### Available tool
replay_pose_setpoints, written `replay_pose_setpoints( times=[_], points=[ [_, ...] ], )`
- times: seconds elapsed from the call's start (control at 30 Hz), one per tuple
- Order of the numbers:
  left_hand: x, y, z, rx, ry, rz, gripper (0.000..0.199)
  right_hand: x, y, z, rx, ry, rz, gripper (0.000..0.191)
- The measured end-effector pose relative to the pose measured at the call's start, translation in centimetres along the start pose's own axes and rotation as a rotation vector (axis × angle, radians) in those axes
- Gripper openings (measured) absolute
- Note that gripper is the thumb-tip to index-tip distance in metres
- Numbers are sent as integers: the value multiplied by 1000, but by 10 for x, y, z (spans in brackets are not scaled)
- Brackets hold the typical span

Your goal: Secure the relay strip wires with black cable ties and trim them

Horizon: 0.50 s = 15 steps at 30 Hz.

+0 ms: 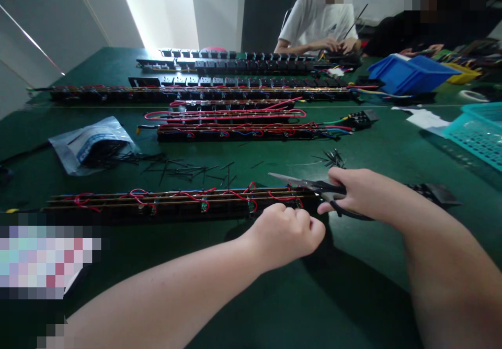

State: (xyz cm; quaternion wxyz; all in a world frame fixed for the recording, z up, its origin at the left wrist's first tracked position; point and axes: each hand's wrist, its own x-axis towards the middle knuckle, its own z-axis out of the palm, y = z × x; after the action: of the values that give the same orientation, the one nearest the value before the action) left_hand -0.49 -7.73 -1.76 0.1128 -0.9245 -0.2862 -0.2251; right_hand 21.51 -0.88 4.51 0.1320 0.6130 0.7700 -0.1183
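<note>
My right hand (358,187) grips a pair of scissors (314,184) with black handles, the blades pointing left above a wired black power strip (180,210). Long brass rails run along this strip, with looping red wires and small green boards on it. My left hand (288,231) is closed in a fist at the strip's near side, just below the scissors; its fingertips and anything in them are hidden. Loose black zip ties (188,171) lie scattered behind the strip, and a small pile of cut tie ends (333,158) sits beyond the scissors.
An open plastic bag (94,145) spills zip ties at left. More wired strips (235,132) lie in rows farther back. A blue bin (410,74) and a turquoise basket (478,135) stand at right. A person in a white shirt (314,22) works across the table.
</note>
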Motion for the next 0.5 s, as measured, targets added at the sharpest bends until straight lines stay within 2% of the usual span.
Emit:
replay_pose_setpoints(
  times=[0.13,0.23,0.37,0.5],
  points=[
    [-1,-2,-1,5,-22,9,19,-2,1,-4,26,29,-1,53],
    [-3,-5,-2,16,41,8,18,-4,4,-7,78,26,17,58],
    [-9,-10,-4,70,157,0,17,-8,19,-10,156,-69,48,58],
    [-15,-9,-2,93,179,-8,14,-15,40,-16,288,-164,-31,57]
  ],
)
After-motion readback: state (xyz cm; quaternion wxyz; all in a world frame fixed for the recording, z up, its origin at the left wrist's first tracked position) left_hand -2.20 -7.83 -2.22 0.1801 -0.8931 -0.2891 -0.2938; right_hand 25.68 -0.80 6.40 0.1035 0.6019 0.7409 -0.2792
